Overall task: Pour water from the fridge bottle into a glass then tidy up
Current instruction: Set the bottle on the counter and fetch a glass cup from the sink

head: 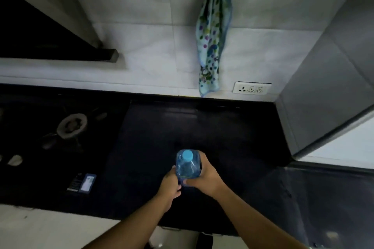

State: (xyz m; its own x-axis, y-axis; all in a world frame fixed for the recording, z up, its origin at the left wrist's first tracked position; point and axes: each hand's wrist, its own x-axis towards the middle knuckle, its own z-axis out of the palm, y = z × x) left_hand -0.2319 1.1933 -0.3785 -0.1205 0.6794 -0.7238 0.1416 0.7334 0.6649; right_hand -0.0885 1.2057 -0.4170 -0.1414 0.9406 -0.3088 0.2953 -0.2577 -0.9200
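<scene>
Single head cam, wide-angle, looked steeply down and forward over the dark worktop (222, 137) from close above; tiled back wall (151, 46) filled the top of frame. No second view, so no overlap.

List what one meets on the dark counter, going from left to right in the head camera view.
Stove burner → small card packet → left hand → water bottle → right hand. Both hands hold the bottle, whose blue cap is on.
</scene>
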